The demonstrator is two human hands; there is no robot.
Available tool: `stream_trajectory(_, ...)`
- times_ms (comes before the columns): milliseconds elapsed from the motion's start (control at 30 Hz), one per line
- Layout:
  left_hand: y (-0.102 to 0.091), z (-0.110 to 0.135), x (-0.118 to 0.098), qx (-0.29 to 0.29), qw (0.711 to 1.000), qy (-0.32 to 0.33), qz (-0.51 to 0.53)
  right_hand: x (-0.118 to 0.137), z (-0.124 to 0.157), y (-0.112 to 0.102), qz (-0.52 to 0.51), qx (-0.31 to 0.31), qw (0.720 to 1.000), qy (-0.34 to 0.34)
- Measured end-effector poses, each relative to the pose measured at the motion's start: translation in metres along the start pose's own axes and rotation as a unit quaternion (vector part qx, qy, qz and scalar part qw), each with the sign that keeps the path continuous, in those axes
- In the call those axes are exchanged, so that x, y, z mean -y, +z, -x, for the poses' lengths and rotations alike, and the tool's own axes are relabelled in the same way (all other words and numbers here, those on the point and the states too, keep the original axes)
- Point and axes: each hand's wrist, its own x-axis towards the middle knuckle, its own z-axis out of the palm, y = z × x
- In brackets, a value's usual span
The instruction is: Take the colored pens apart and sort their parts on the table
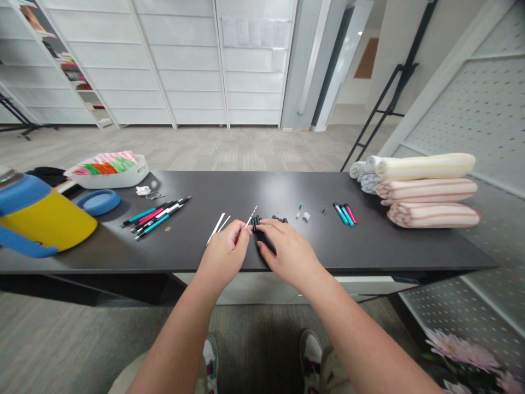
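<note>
My left hand [226, 251] is pinched on a thin white pen refill [251, 215] that points up and to the right. Beside it my right hand [285, 250] rests on a small pile of black pen parts [274, 220] with its fingers curled over them. Two more white refills [217, 226] lie on the dark table [123, 246] just left of my left hand. Several assembled pens [156, 215] in teal, pink and black lie further left. Three coloured pens [344, 213] lie to the right, with small loose parts [303, 212] between them and the pile.
A white tray of coloured items [107, 169] and a blue lid [98, 201] sit at the back left, with a yellow and blue container [39, 219] close at the left edge. Rolled and folded towels [426, 189] are stacked at the right. My shoes [262, 358] show below the table.
</note>
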Motion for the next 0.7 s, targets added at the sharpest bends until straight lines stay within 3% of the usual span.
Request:
stream_trajectory(233, -0.0001, -0.0004, -0.0002, -0.002, 1.000, 0.000, -0.004, -0.0007, 0.0000, -0.0010, -0.007, 0.024, 1.000, -0.020)
stream_trajectory(400, 0.0001, -0.0004, 0.0004, -0.003, 1.000, -0.001, -0.004, -0.0005, 0.0012, -0.0015, -0.033, -0.001, 0.999, -0.028)
stream_trajectory(533, 0.0006, -0.0005, 0.0013, -0.002, 1.000, -0.002, 0.009, -0.0015, 0.0022, 0.0014, -0.030, -0.033, 0.999, 0.002)
stream_trajectory(700, 0.0013, -0.0010, 0.0016, 0.002, 1.000, 0.003, 0.020, -0.0017, 0.0022, 0.0037, -0.014, -0.029, 0.999, 0.023)
